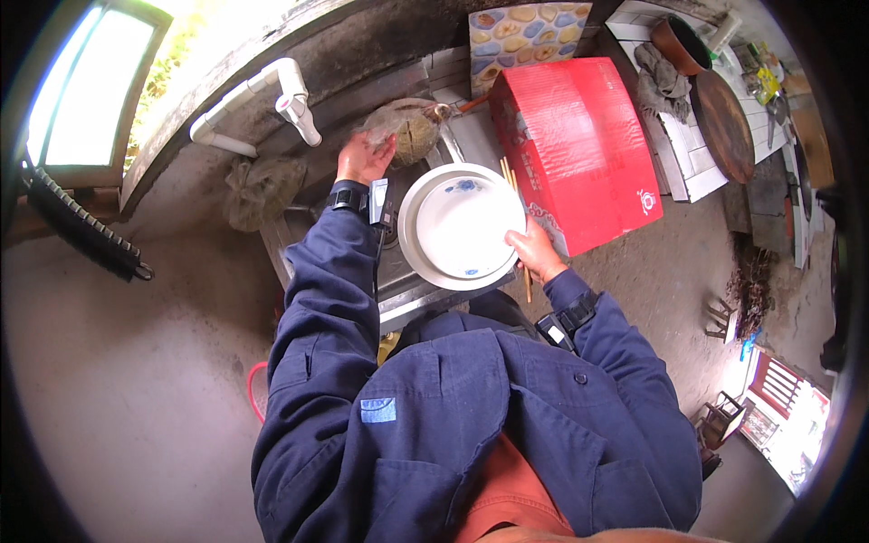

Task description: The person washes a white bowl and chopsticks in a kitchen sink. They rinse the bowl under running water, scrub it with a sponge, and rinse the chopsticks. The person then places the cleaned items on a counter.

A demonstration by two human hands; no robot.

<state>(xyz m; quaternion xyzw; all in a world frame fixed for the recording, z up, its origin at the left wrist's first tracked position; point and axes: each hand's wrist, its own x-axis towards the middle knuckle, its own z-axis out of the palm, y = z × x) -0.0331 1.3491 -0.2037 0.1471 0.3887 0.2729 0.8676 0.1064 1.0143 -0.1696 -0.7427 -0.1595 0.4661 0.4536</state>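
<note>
A white enamel-like basin or dish (468, 227) with blue flower marks is held over a metal sink (400, 282) by my right hand (536, 251), thumb on its rim. Wooden chopsticks (528, 282) are in the same hand, partly hidden behind the dish. My left hand (366, 157) is at the back of the sink, against a clear plastic bag (380, 122) beside a round, netted, brownish-green object (415, 139). Whether its fingers grip the bag cannot be told.
A white plastic tap (297, 119) juts from the wall at left, above a crumpled bag (261, 193). A large red cardboard box (577, 149) stands right of the sink. Farther right, a tiled counter (692, 159) holds a grey cloth (662, 81), a brown pot (679, 44) and a round wooden board (723, 125).
</note>
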